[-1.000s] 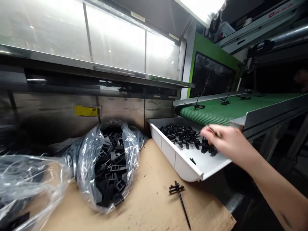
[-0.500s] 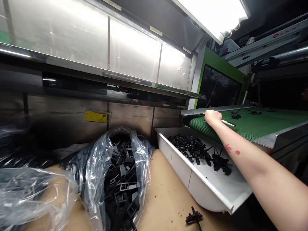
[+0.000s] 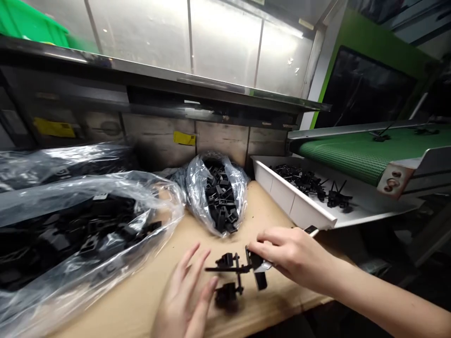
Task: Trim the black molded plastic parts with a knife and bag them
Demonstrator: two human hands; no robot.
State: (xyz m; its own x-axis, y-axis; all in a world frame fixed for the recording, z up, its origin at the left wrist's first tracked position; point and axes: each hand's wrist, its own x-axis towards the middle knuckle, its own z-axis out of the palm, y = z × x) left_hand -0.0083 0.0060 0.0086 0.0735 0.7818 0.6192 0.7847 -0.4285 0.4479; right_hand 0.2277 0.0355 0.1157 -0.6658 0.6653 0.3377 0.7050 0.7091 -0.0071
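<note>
A black plastic moulded sprue with several small parts on its branches [image 3: 235,277] lies just above the cardboard-covered bench [image 3: 141,291]. My right hand [image 3: 289,256] is closed in a pinch on the sprue's right end, and a thin tool [image 3: 312,230] sticks out behind its fingers. My left hand [image 3: 185,295] is open, fingers stretched toward the sprue's left side, close to it or just touching.
Two clear plastic bags of black parts sit on the bench: a large one [image 3: 70,225] at left, a smaller one [image 3: 218,197] at the back. A white tray [image 3: 299,206] holds loose sprues under the green conveyor belt [image 3: 352,155].
My right hand came back from the conveyor belt down to the bench with a sprue. My left hand entered the view. The camera tilted down and to the left.
</note>
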